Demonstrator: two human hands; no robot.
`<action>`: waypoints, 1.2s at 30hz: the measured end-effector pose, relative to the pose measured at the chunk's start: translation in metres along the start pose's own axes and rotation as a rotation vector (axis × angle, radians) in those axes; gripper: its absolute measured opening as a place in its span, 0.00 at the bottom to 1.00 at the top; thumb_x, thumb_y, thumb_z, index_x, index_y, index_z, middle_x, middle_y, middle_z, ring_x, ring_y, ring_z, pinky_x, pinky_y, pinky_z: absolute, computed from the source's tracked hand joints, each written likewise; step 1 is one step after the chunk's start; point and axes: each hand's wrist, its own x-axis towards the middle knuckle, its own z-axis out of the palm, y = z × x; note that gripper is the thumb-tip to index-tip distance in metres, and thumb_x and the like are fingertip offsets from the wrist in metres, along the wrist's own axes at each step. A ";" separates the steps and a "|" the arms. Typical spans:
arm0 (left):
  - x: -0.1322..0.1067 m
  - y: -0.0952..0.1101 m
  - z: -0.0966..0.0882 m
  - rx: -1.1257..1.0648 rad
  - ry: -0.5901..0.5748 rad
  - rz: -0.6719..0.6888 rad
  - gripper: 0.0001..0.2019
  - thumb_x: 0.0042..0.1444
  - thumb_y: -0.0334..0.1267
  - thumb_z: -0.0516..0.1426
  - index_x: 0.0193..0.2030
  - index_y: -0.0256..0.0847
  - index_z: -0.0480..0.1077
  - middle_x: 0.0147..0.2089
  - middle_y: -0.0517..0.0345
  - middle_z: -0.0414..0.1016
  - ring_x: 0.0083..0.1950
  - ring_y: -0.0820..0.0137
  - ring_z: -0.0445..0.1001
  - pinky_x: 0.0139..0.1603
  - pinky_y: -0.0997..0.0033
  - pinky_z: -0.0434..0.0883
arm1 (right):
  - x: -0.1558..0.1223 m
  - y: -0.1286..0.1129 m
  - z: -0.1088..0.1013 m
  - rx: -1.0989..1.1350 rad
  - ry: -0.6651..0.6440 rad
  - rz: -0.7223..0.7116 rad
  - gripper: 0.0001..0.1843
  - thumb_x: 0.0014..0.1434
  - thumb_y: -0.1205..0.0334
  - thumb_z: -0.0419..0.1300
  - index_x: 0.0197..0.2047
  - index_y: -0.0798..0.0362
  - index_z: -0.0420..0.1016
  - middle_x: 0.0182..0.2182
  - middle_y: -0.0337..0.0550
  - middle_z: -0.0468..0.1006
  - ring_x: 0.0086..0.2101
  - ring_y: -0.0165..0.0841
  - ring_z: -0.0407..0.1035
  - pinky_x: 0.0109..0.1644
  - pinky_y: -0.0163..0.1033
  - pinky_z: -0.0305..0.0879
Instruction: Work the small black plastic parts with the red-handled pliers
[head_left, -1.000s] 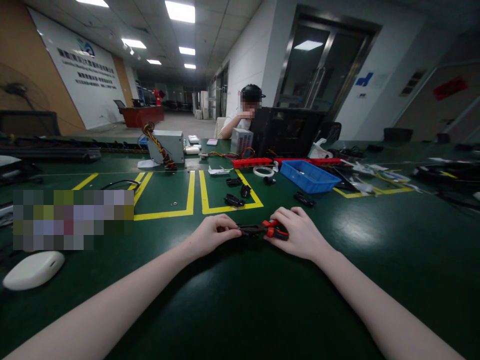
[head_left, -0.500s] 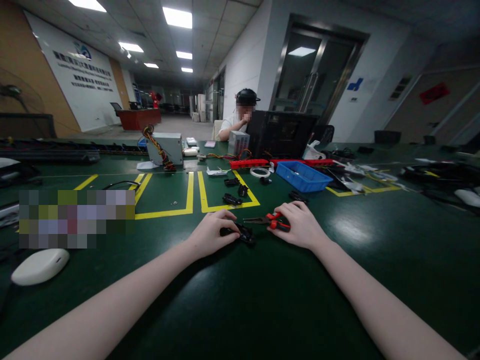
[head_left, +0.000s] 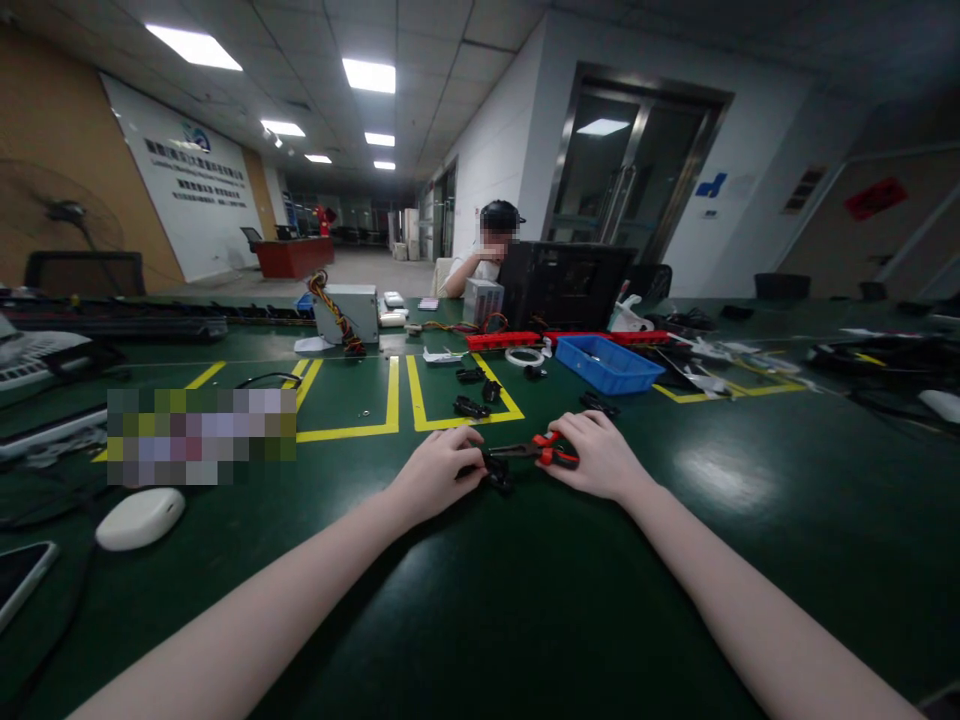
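My left hand [head_left: 442, 472] pinches a small black part [head_left: 498, 474] that looks like a bundled cable, low over the green table. Red-handled pliers [head_left: 553, 452] are in my right hand [head_left: 598, 455], its fingers wrapped around the grips. The plier jaws point left and reach the upper side of the black part; whether they grip it I cannot tell. Beyond my hands, several similar black pieces [head_left: 472, 407] lie inside a yellow-taped outline. One more black bundle [head_left: 598, 404] rests just past my right hand.
A blue tray [head_left: 607, 365] stands beyond my right hand, by a red strip [head_left: 502, 341] and a white ring [head_left: 524, 357]. A power supply [head_left: 352, 316] with coloured wires sits at the back. A white rounded device [head_left: 141, 519] lies left. Across the table sits a person [head_left: 480, 270].
The plier tips have come closer to the black part in my left hand, now overlapping it. The view has shifted slightly left, showing a phone-like object at the left edge.
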 end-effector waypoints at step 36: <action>-0.012 0.037 -0.003 0.133 -0.087 -0.191 0.10 0.64 0.43 0.52 0.44 0.43 0.71 0.44 0.56 0.73 0.45 0.64 0.71 0.44 0.64 0.70 | -0.002 -0.013 -0.018 0.214 -0.025 0.029 0.16 0.56 0.60 0.58 0.48 0.52 0.63 0.45 0.50 0.71 0.44 0.42 0.65 0.49 0.47 0.62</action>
